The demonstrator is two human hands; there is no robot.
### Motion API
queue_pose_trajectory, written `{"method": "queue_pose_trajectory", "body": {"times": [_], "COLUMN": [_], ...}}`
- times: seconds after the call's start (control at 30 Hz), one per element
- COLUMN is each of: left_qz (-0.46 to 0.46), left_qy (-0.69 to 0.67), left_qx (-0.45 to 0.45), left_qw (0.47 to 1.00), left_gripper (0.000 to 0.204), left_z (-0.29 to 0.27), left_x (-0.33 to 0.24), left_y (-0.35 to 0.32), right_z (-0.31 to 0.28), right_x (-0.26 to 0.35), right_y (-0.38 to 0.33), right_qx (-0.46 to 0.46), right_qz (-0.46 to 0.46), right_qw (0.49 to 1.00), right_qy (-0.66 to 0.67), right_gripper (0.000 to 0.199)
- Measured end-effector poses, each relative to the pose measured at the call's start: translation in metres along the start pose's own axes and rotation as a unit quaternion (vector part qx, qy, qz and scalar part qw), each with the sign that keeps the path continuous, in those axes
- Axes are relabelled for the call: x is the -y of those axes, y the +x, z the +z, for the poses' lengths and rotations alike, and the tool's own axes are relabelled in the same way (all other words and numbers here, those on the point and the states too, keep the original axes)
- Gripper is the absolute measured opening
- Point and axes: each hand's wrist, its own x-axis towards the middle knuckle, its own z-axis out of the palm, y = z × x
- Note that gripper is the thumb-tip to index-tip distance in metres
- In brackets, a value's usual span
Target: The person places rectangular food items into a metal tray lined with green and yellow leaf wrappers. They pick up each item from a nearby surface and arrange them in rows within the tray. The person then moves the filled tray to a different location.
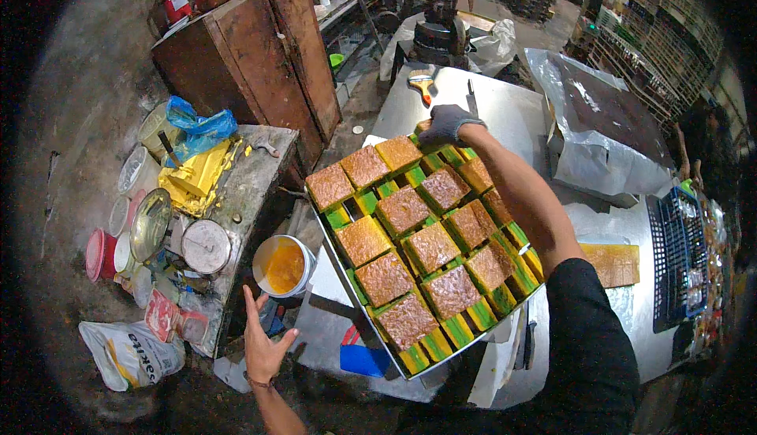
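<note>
A light-coloured tray (pixel 355 283) of layered cake pieces (pixel 431 246) fills the middle; their tops are brown and glossy, their sides striped green and yellow. Some pieces stand on edge, showing the stripes. My right hand (pixel 453 126), in a dark grey glove, reaches across to the tray's far edge. Its fingers are curled there, and what they grip is hidden. My bare left hand (pixel 266 342) is held left of the tray with fingers and thumb apart, holding nothing. Just beyond it stands a white bucket (pixel 285 265) with orange-yellow contents.
At left, a worn table (pixel 251 198) bears a yellow block of fat (pixel 201 175), a blue plastic bag (pixel 201 123) and tubs. A brush (pixel 422 85) and a knife (pixel 471 97) lie on the metal table beyond. Right are a large dark cake slab (pixel 611 108) and a blue basket (pixel 680 253).
</note>
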Motion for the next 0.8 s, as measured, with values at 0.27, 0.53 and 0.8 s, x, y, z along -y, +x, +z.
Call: {"method": "queue_pose_trajectory", "body": {"times": [0.27,0.53,0.8], "left_qz": [-0.042,-0.111,-0.014], "left_qy": [-0.03,-0.094,-0.066], "left_qx": [-0.037,-0.034,-0.062], "left_qw": [0.998,0.989,0.996], "left_gripper": [0.12,0.109,0.071], "left_z": [-0.007,0.018,0.044], "left_x": [0.027,0.045,-0.029], "left_y": [-0.042,-0.104,-0.056], "right_z": [-0.019,-0.04,-0.006], "right_x": [-0.023,-0.1,-0.017], "right_y": [-0.024,-0.153,-0.189], "right_qx": [-0.09,-0.055,-0.085], "right_qz": [-0.007,0.026,-0.249], "right_qw": [0.993,0.995,0.964], "right_qy": [0.073,0.076,0.047], "right_gripper": [0.071,0.066,0.067]}}
